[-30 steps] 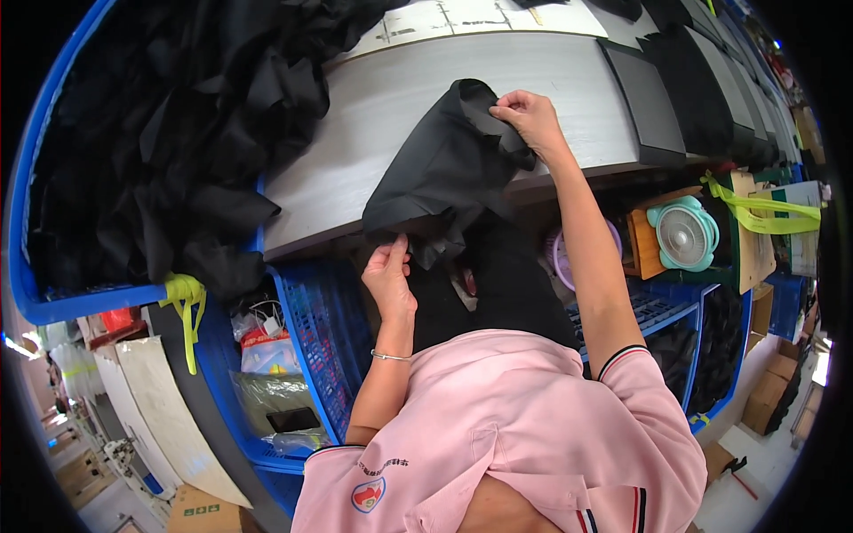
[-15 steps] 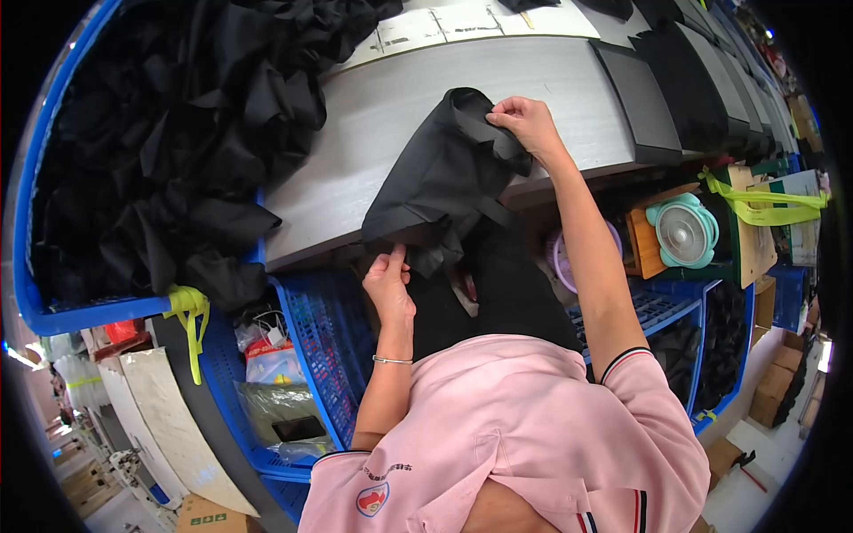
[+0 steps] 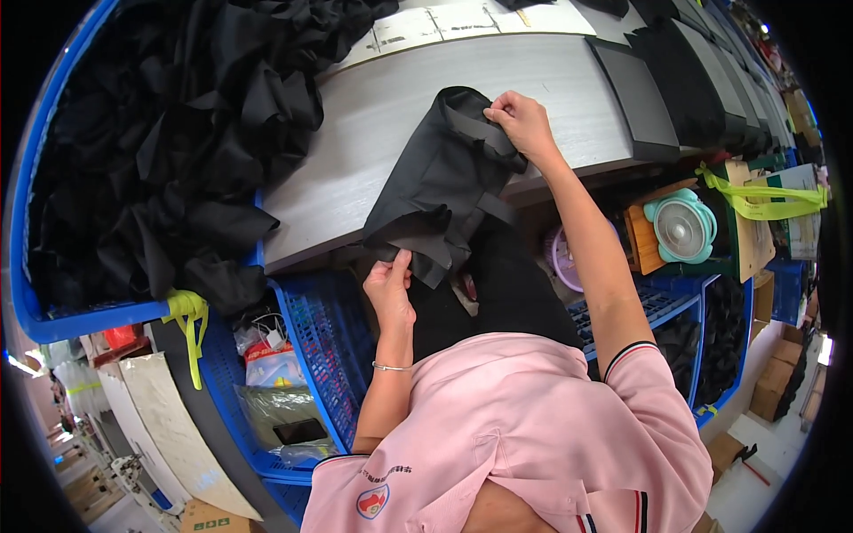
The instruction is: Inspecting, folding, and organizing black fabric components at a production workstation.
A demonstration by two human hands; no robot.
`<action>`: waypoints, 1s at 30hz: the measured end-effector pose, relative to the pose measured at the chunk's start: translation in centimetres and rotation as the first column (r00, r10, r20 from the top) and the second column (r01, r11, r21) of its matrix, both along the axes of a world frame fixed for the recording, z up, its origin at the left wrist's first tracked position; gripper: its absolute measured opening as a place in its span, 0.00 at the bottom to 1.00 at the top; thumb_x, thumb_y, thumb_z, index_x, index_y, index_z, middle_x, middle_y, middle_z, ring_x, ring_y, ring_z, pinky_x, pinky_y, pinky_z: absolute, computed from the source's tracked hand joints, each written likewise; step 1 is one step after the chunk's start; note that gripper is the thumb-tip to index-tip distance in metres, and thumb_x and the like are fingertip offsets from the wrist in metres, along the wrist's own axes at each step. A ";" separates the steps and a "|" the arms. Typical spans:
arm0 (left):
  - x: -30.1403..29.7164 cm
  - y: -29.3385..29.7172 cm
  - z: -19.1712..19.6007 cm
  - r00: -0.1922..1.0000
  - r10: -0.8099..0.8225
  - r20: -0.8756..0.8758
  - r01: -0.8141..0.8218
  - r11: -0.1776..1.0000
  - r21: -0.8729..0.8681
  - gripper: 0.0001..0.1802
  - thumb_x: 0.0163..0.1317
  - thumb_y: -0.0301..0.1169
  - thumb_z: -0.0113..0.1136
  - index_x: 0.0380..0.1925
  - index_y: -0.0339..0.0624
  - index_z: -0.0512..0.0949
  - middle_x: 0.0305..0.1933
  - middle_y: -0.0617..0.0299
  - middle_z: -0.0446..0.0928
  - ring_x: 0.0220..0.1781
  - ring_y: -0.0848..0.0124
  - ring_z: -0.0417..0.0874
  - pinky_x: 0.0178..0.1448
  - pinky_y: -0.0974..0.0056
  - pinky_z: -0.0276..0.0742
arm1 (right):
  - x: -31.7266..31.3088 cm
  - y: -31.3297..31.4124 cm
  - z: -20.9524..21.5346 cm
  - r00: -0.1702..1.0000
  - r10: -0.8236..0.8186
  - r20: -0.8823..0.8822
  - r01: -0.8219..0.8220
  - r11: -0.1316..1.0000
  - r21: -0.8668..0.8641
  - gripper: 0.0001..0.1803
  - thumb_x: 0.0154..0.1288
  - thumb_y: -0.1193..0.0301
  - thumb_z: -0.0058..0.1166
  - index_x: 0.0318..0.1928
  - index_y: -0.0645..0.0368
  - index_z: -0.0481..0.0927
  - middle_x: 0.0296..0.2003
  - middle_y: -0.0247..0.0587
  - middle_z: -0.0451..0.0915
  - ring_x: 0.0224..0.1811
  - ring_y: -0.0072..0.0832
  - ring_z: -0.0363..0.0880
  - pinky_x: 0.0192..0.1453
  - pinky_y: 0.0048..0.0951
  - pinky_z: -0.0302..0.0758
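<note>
**Black bag stretched between 2 hands**

The black fabric bag (image 3: 435, 191) hangs over the front edge of the grey surface (image 3: 355, 133), its long axis running from the far end down toward the person. The right hand (image 3: 520, 124) pinches the far, upper end, fingers closed on a strap there. The left hand (image 3: 391, 289) grips the near, lower corner, fingers shut on cloth. A heap of black fabric (image 3: 160, 151) fills the blue bin (image 3: 80, 320) left of both hands.
</note>
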State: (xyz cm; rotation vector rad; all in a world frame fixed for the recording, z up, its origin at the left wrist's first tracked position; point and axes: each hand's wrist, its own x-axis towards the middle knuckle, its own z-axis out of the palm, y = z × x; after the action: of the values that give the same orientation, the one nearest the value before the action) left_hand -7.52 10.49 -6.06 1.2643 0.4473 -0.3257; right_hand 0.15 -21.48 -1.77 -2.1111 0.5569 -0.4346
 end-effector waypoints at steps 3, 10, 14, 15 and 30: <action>-0.6 0.6 0.4 0.999 -0.046 0.002 0.046 0.999 0.003 0.14 0.57 0.32 0.76 0.21 0.45 0.78 0.23 0.69 0.77 0.24 0.81 0.71 0.29 0.75 0.64 | 0.1 0.3 0.1 1.000 -0.001 0.020 0.003 0.996 -0.093 0.08 0.60 0.70 0.66 0.33 0.62 0.83 0.24 0.37 0.82 0.26 0.21 0.77 0.33 0.25 0.72; -1.7 1.3 -0.5 0.994 -0.111 0.005 0.111 0.993 -0.028 0.15 0.57 0.35 0.76 0.21 0.46 0.78 0.24 0.68 0.78 0.25 0.80 0.72 0.32 0.73 0.68 | 0.9 0.8 0.5 0.995 -0.099 -0.035 0.092 0.983 -0.157 0.09 0.60 0.68 0.65 0.32 0.60 0.83 0.25 0.42 0.83 0.28 0.37 0.81 0.36 0.35 0.75; -1.8 0.7 0.4 0.979 -0.204 0.011 0.199 0.943 -0.265 0.11 0.61 0.32 0.72 0.39 0.42 0.80 0.39 0.66 0.81 0.37 0.78 0.79 0.43 0.71 0.75 | 0.8 0.2 0.4 0.996 -0.048 -0.070 0.038 0.989 -0.144 0.10 0.60 0.66 0.65 0.33 0.61 0.83 0.26 0.43 0.83 0.32 0.36 0.83 0.39 0.34 0.77; -1.8 0.4 0.9 0.968 -0.249 0.011 0.233 0.887 -0.399 0.15 0.63 0.31 0.70 0.47 0.40 0.79 0.46 0.65 0.82 0.44 0.76 0.81 0.49 0.69 0.77 | 0.2 -0.2 0.4 0.996 -0.062 -0.067 0.052 0.988 -0.145 0.10 0.60 0.66 0.65 0.33 0.61 0.83 0.26 0.43 0.83 0.32 0.36 0.83 0.39 0.34 0.77; -4.8 -4.2 1.0 0.965 -0.261 -0.023 0.230 0.888 -0.399 0.24 0.67 0.29 0.65 0.62 0.42 0.72 0.60 0.63 0.76 0.61 0.68 0.77 0.65 0.61 0.74 | -19.9 11.0 -0.3 0.993 0.028 -0.112 0.069 0.637 0.767 0.21 0.71 0.56 0.59 0.46 0.65 0.82 0.39 0.33 0.83 0.38 0.17 0.80 0.38 0.22 0.77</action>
State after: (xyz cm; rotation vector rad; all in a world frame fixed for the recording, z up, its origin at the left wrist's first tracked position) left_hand -12.32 6.25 -5.04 0.9129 0.2663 -0.6491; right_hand -19.76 -10.44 -2.03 -1.2856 0.6829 -0.0422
